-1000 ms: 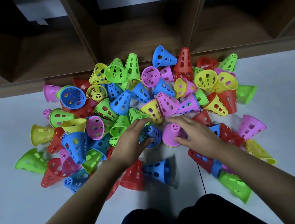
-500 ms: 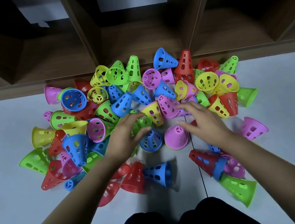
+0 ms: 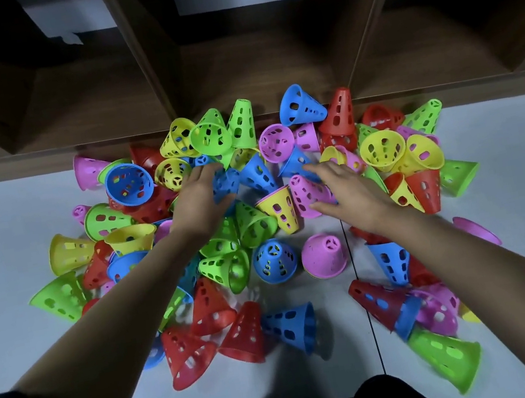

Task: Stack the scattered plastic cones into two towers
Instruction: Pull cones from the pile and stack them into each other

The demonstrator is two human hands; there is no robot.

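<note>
Left hand (image 3: 199, 205): curled on blue cone (image 3: 226, 184) | right hand (image 3: 350, 189): spread over pink cone (image 3: 307, 195) (unclamped) | method: I lift clear, seat on upright bases (image 3: 275, 261)

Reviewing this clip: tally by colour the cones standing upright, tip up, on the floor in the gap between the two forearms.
Blue cone: 1
Pink cone: 1
Total: 2
</note>
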